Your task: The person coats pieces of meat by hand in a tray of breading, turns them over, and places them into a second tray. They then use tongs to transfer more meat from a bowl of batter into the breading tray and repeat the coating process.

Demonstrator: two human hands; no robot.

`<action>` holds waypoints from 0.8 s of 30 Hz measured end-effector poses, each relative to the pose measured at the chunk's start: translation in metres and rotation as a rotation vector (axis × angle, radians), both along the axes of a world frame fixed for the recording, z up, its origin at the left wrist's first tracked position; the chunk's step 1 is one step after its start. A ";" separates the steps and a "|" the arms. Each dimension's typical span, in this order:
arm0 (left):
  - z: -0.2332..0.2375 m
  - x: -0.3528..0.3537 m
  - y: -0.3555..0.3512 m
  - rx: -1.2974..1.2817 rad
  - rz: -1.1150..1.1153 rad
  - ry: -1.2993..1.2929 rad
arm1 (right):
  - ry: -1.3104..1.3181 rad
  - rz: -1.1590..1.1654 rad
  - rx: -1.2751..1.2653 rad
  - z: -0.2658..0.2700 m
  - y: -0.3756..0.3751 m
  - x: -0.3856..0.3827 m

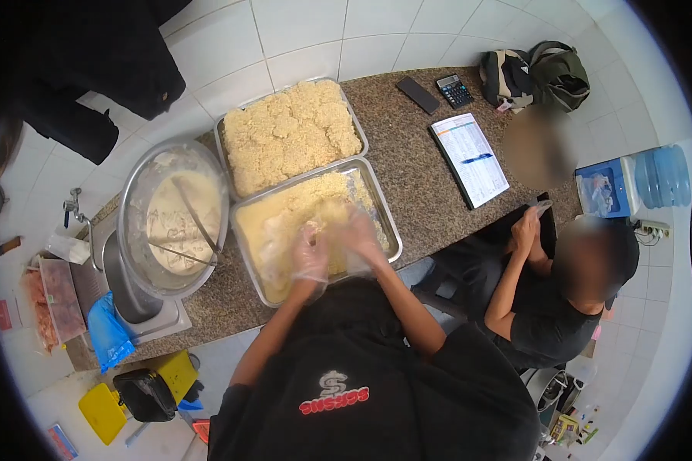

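Both my hands are over the near metal tray [393, 230], which holds loose yellowish crumbs [315, 192]. A clear plastic glove covers my left hand [311, 255]; its fingers curl in, and what they hold is hidden by blur and crumbs. My right hand [360, 237], gloved too, is close beside it on the tray's right half. Motion smears its fingers and the crumbs between the hands. Behind, a second metal tray [364, 146] is filled with crumb-coated pieces [292, 134]. To the left stands a large metal bowl [132, 257] of pale batter [178, 219] with tongs [196, 211] in it.
A sink [123, 276] and a blue bag [111, 330] are at the left. A container of raw meat [42, 307] lies beyond. Notebook [473, 165], phone [417, 95] and calculator [454, 91] rest on the granite counter [407, 177]. A seated person [553, 307] is at my right.
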State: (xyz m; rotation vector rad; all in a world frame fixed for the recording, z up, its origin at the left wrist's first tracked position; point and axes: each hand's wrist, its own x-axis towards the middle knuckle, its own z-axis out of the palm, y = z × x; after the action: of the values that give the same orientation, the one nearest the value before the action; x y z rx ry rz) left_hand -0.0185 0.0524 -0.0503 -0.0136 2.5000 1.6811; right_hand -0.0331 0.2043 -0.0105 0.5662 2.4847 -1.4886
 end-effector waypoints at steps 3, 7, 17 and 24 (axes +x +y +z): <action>-0.015 -0.015 -0.009 -0.889 -0.636 0.517 | 0.080 -0.046 0.073 -0.002 0.013 -0.015; 0.004 -0.021 0.008 -1.125 -0.836 0.447 | 0.178 -0.012 0.327 -0.033 0.032 -0.014; -0.061 -0.045 0.045 -0.583 -0.781 0.554 | 0.166 -0.122 0.403 -0.035 0.039 0.011; 0.039 -0.046 0.065 -0.785 -0.911 0.198 | 0.009 -0.160 0.487 -0.063 0.044 -0.007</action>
State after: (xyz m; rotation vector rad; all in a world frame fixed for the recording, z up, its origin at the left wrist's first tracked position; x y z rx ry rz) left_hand -0.0640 0.1170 -0.0116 1.0516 2.4774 0.3442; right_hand -0.0399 0.2483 -0.0739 0.8525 2.8762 -0.9167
